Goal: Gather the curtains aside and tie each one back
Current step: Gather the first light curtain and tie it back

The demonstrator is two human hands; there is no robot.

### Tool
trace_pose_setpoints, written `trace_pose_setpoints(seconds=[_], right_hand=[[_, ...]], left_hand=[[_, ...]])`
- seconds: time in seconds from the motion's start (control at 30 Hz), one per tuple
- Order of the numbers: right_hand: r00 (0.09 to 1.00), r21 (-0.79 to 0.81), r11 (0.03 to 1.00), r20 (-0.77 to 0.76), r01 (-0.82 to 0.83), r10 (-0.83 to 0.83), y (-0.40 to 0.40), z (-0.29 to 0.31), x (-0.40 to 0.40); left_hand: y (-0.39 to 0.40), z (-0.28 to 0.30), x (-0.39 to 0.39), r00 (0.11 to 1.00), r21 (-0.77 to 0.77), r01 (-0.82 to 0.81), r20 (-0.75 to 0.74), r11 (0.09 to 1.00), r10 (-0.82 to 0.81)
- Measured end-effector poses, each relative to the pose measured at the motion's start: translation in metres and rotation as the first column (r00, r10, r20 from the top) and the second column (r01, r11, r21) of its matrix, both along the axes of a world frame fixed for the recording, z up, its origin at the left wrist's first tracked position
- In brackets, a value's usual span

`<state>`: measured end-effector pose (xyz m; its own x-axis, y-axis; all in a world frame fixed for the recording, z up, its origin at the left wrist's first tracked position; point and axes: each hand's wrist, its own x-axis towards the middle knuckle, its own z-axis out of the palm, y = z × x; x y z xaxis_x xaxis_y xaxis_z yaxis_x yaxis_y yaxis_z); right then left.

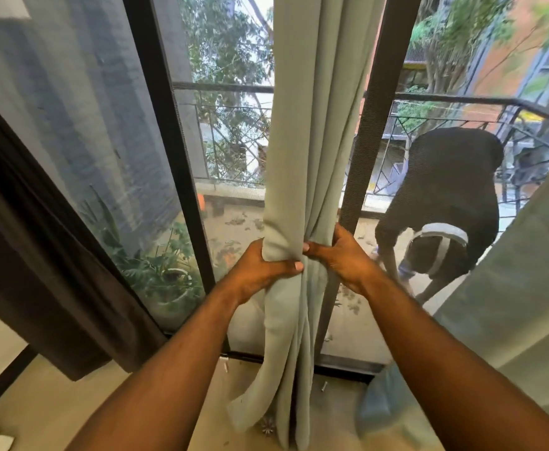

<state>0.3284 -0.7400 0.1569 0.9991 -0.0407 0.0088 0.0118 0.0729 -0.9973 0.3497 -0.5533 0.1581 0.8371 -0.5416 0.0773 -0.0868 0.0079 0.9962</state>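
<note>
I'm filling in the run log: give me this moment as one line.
step: gathering | left hand: grips green curtain | right hand: grips same curtain | tie: none seen | dark curtain: hanging loose

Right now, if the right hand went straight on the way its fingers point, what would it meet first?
The right hand points leftward and already pinches the gathered green curtain, so more of that fabric comes first. Just beyond the bundle it would probably meet the left hand gripping the other side, though depth is unclear.
</note>
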Motion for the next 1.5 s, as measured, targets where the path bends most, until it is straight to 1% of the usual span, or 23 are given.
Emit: trace_pose_setpoints(seconds=[0.07, 0.1, 0.17, 0.23, 0.27, 0.37, 0.43, 0.5, 0.57, 0.6, 0.7, 0.77, 0.9, 0.93, 1.0, 1.07, 1.1, 1.13, 1.2, 1.33, 1.4, 1.43, 1.5], right_hand=[[0.999, -0.143, 0.989, 0.02, -0.039, 0.042, 0.001, 0.008, -0.002], [0.998, -0.167, 0.985, 0.042, -0.04, 0.048, 0.002, 0.012, -0.002], [0.997, -0.145, 0.989, 0.075, -0.016, 0.027, 0.003, 0.014, 0.002], [0.995, -0.169, 0.985, 0.1, 0.018, -0.001, 0.005, 0.013, 0.003], [0.995, -0.206, 0.978, 0.102, 0.03, -0.009, 0.007, 0.011, 0.004], [0.999, -0.289, 0.957, 0.046, 0.006, 0.008, 0.013, -0.001, 0.003], [0.999, -0.139, 0.99, -0.005, -0.034, 0.034, 0.02, -0.007, -0.002], [0.997, 0.011, 0.998, -0.028, -0.067, 0.068, 0.023, -0.01, -0.005], [0.998, -0.024, 0.998, -0.015, -0.066, 0.065, 0.029, -0.009, -0.008], [0.998, -0.062, 0.996, -0.004, -0.064, 0.064, 0.032, -0.007, -0.008], [0.998, -0.075, 0.997, 0.069, 0.016, -0.011, 0.037, -0.002, -0.008], [0.996, -0.011, 0.999, 0.081, 0.05, -0.049, 0.036, 0.001, -0.008], [1.0, 0.15, 0.989, 0.028, -0.007, 0.002, 0.033, 0.003, -0.008], [1.0, 0.163, 0.987, 0.023, -0.014, 0.01, 0.033, 0.003, -0.008], [1.0, 0.179, 0.984, 0.024, -0.006, 0.002, 0.031, 0.004, -0.008], [1.0, 0.213, 0.977, 0.026, 0.005, -0.011, 0.03, 0.006, -0.007], [1.0, 0.223, 0.975, 0.022, 0.003, -0.008, 0.029, 0.005, -0.006], [1.0, 0.224, 0.975, 0.014, -0.002, -0.001, 0.029, 0.005, -0.006], [1.0, 0.222, 0.975, -0.004, -0.002, 0.003, 0.031, 0.006, -0.006], [1.0, 0.217, 0.976, -0.007, -0.019, 0.02, 0.033, 0.004, -0.004], [1.0, 0.219, 0.975, -0.006, -0.025, 0.027, 0.033, 0.004, -0.004], [0.999, 0.219, 0.975, -0.018, -0.024, 0.028, 0.031, 0.003, -0.004], [0.999, 0.219, 0.976, -0.032, -0.003, 0.01, 0.027, 0.004, -0.006]], left_hand=[[0.0, 0.0, 0.008, 0.987, 0.11, -0.07, 0.149, 0.992, 0.053], [0.0, 0.0, 0.014, 0.95, 0.199, -0.178, 0.289, 0.964, 0.115], [0.002, 0.0, 0.023, 0.817, 0.319, -0.403, 0.548, 0.858, 0.18], [0.004, 0.002, 0.026, 0.731, 0.341, -0.468, 0.667, 0.815, 0.141], [0.004, 0.003, 0.025, 0.734, 0.369, -0.461, 0.669, 0.807, 0.113], [0.001, -0.002, 0.02, 0.833, 0.473, -0.406, 0.543, 0.782, 0.104], [-0.005, -0.018, 0.026, 0.905, 0.508, -0.337, 0.406, 0.793, 0.125], [-0.009, -0.023, 0.03, 0.954, 0.43, -0.261, 0.25, 0.864, 0.164], [-0.011, -0.026, 0.025, 0.981, 0.284, -0.181, 0.124, 0.942, 0.151], [-0.013, -0.027, 0.021, 0.986, 0.235, -0.155, 0.102, 0.959, 0.135], [-0.021, -0.036, 0.013, 0.967, 0.189, -0.235, 0.141, 0.954, 0.21], [-0.028, -0.047, 0.013, 0.952, 0.1, -0.291, 0.134, 0.952, 0.277], [-0.025, -0.033, -0.015, 0.915, 0.128, -0.373, 0.215, 0.919, 0.341], [-0.022, -0.034, -0.018, 0.925, 0.054, -0.356, 0.158, 0.933, 0.344], [-0.015, -0.029, -0.019, 0.946, -0.199, -0.325, -0.079, 0.925, 0.315], [-0.012, -0.016, -0.014, 0.878, -0.438, -0.414, -0.424, 0.798, 0.223], [-0.009, -0.009, -0.01, 0.813, -0.473, -0.472, -0.559, 0.744, 0.16], [-0.007, -0.003, -0.005, 0.743, -0.467, -0.522, -0.66, 0.713, 0.112], [-0.002, 0.005, 0.006, 0.638, -0.418, -0.578, -0.767, 0.701, 0.069], [-0.004, 0.008, 0.016, 0.623, -0.378, -0.529, -0.781, 0.76, 0.045], [-0.007, 0.006, 0.013, 0.628, -0.249, -0.495, -0.765, 0.832, 0.145], [-0.009, 0.003, 0.01, 0.636, -0.123, -0.503, -0.723, 0.856, 0.27], [-0.011, -0.003, 0.003, 0.615, 0.129, -0.586, -0.572, 0.8, 0.543]])
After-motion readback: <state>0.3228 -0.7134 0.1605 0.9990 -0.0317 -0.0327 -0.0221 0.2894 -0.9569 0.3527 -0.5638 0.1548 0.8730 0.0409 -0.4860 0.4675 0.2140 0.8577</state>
